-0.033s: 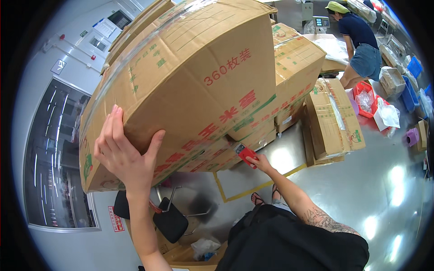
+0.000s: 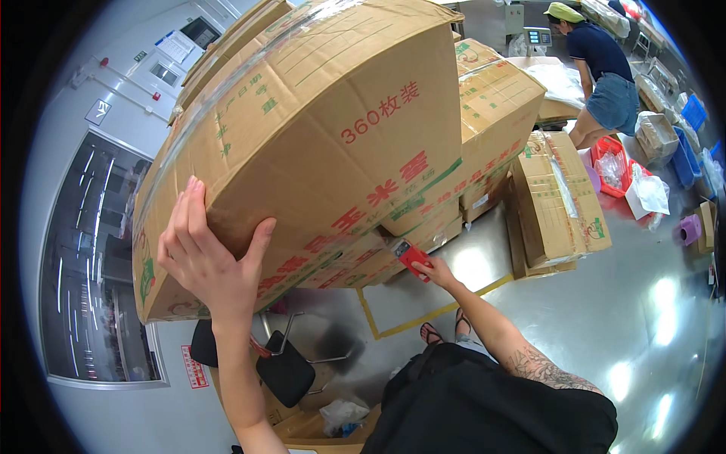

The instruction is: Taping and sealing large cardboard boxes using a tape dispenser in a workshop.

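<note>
A large brown cardboard box with red and green printing and clear tape fills the upper left, on top of a stack. My left hand rests against its near left corner, fingers stretched out and thumb apart. Lower and to the right, my right hand is closed around a flat red hand tool with a grey and black front end; its exact kind is unclear. The tool's front end is close to the lower boxes in the stack. Whether it touches them, I cannot tell.
More taped boxes stand behind and to the right, one on the floor. A black chair is below the stack, beside an open carton with plastic bags. Another person bends over a table near red baskets.
</note>
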A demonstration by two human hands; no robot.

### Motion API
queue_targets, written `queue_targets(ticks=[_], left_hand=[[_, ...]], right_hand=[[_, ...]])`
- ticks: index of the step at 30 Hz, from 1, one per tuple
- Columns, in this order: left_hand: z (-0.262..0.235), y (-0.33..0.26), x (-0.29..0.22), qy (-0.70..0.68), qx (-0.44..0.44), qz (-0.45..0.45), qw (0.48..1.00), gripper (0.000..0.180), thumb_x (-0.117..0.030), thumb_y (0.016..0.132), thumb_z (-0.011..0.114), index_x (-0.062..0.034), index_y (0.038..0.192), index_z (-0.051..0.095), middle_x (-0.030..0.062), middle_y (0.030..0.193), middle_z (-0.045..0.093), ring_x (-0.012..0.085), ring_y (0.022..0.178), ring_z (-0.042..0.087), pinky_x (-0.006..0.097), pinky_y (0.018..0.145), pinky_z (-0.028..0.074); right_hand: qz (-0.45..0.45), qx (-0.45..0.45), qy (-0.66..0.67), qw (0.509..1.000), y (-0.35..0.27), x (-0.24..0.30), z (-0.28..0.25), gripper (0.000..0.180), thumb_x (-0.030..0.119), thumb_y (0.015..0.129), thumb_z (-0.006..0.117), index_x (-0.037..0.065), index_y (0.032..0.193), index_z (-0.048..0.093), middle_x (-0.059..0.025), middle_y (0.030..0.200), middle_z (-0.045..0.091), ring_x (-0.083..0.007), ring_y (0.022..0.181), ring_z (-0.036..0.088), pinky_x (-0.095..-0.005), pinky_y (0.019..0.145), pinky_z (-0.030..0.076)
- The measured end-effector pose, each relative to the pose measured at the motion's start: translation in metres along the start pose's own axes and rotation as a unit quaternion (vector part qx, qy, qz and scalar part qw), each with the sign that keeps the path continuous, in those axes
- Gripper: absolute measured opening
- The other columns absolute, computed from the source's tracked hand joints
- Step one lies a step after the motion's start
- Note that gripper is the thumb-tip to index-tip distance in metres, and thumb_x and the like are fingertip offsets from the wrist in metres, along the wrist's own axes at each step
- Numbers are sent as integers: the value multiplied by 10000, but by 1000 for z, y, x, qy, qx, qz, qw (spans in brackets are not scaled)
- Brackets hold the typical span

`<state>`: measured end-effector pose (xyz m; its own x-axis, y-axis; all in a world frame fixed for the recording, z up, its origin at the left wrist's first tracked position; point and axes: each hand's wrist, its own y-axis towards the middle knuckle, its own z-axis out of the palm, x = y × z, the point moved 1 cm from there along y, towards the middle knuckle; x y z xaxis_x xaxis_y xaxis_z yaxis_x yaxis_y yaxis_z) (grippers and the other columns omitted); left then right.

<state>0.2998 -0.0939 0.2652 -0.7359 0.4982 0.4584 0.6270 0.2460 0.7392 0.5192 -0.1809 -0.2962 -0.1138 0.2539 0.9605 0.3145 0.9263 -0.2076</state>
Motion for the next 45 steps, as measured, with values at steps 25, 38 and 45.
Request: queue_targets(ticks=[25, 38, 45], left_hand=[[19, -209, -36, -289, -243, -714, 589, 425, -349, 1094, 604, -5, 1317, 492, 169, 1330, 544, 287, 1237, 563, 461, 1077, 460], [155, -229, -177, -715, 110, -571, 387, 551, -252, 1027, 731, 74, 1410, 506, 184, 1435, 593, 254, 1391, 541, 369, 1199, 408], [202, -250, -172, -712, 157, -508, 459, 262, -137, 985, 776, 51, 1158, 713, 83, 1148, 752, 163, 1110, 686, 317, 1037, 520]], right_hand=[[64, 75, 34, 995, -40, 10, -12, 550, 527, 1015, 682, -14, 941, 753, -74, 745, 704, -134, 692, 646, -333, 669, 530], [87, 120, 37, 988, -18, -15, 38, 510, 479, 1028, 693, -30, 1030, 736, -45, 842, 727, -105, 776, 655, -285, 721, 538], [74, 104, 59, 990, -59, -8, 34, 502, 469, 1029, 694, -31, 1024, 733, -40, 839, 725, -105, 763, 644, -280, 730, 535]])
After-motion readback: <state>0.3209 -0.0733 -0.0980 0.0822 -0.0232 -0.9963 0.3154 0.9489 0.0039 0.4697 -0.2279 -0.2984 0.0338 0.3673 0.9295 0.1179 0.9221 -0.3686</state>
